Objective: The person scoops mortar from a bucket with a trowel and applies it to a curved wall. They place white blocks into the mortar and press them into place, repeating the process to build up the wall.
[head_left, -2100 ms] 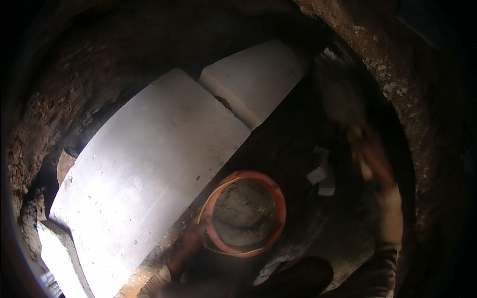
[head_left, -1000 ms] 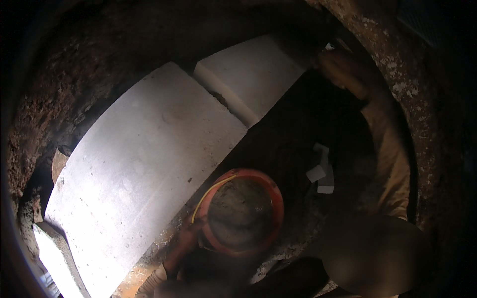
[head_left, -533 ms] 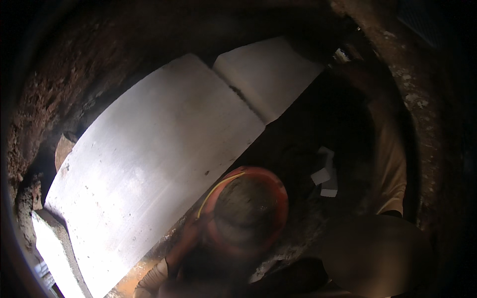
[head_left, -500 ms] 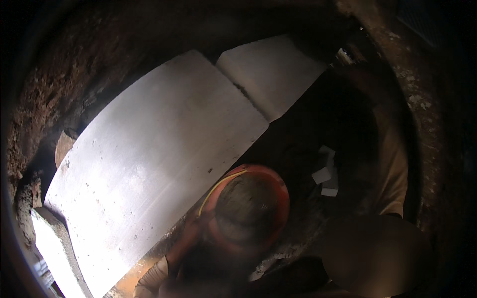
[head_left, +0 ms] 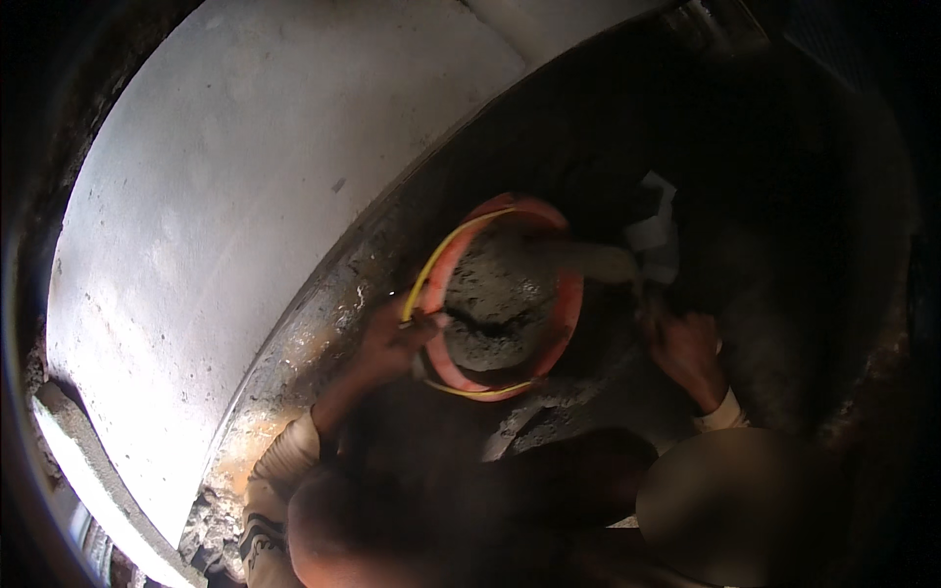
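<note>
An orange-red bucket [head_left: 571, 304] holds grey, wet-looking mortar [head_left: 500, 294], with a dark furrow across its surface. A yellow handle [head_left: 431, 265] curves along its left rim. My left hand [head_left: 397, 341] is closed on the bucket's left rim beside the handle. To the right of the bucket my right hand [head_left: 686, 353] is closed around the handle end of what looks like a trowel [head_left: 598, 262]. Its blurred blade reaches over the bucket's right rim to the mortar. Shadow and motion blur hide the trowel's exact shape and the right fingertips.
A large pale, smooth slab [head_left: 235, 167] fills the left side, its curved-looking edge running past the bucket. White angular pieces [head_left: 655, 233] lie in the dark right of the bucket. A narrow pale block [head_left: 108, 485] stands lower left. A round blurred brown shape [head_left: 740, 500] sits lower right.
My right hand, hidden before with its forearm stretched far right, now holds the trowel at the bucket. The view has shifted, so bucket and slab sit higher. My left hand stays at the rim.
</note>
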Demonstrator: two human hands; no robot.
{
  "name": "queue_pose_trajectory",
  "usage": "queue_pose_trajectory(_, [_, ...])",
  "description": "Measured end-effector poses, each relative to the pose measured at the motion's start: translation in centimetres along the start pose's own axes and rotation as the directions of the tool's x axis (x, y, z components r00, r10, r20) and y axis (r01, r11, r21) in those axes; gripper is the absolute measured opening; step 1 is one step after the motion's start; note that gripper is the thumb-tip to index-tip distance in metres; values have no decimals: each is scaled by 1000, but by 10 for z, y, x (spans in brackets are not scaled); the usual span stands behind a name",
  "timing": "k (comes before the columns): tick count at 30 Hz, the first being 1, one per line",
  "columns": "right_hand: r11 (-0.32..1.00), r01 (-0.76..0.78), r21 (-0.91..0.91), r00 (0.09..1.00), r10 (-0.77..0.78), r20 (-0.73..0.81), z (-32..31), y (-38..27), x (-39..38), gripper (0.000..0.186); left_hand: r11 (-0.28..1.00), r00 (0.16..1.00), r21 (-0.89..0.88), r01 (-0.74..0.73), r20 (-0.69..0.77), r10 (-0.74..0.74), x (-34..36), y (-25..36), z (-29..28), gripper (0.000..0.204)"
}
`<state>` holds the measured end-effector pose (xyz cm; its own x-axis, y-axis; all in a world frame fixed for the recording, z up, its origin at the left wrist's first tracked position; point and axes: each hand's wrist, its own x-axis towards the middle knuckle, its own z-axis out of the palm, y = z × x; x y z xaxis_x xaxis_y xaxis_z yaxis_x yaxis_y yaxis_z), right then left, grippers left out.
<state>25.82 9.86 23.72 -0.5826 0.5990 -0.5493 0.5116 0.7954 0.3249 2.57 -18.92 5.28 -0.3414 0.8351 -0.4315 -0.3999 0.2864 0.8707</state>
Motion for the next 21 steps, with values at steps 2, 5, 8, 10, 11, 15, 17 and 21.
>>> queue_pose_trajectory(2, [988, 34, -149, 998, -42, -48, 30, -1, 16, 34, 989, 997, 129, -69, 38, 64, 4, 5, 9, 33])
queue_pose_trajectory(5, [920, 384, -78, 872, -389, -296, 79, -8, 51, 33, 972, 972, 87, -218, 109, 208, 7, 8, 9, 35])
queue_pose_trajectory(8, [902, 427, 58, 901, -430, 55, 78, -40, 87, 32, 988, 980, 89, -125, 168, 109, 5, 9, 11, 35])
queue_pose_trajectory(10, [870, 448, 207, 894, -433, -114, 97, -68, 96, 34, 988, 979, 85, -128, 173, 112, 9, 5, 9, 36])
queue_pose_trajectory(11, [845, 453, 284, 891, -413, -189, 108, -78, 95, 35, 987, 979, 74, -140, 160, 127, 9, 3, 8, 36])
queue_pose_trajectory(15, [656, 628, 419, 778, -537, -325, 126, -85, 80, 32, 997, 996, -18, -81, 39, 82, 6, -15, 8, 35])
queue_pose_trajectory(17, [628, 561, 539, 814, -536, -224, 125, -75, 64, 31, 991, 992, -47, -125, 14, 126, 5, -14, 10, 34])
queue_pose_trajectory(21, [499, 555, 665, 790, -567, -233, 124, -52, 52, 29, 995, 997, -60, -74, -18, 73, 8, -9, 11, 31])
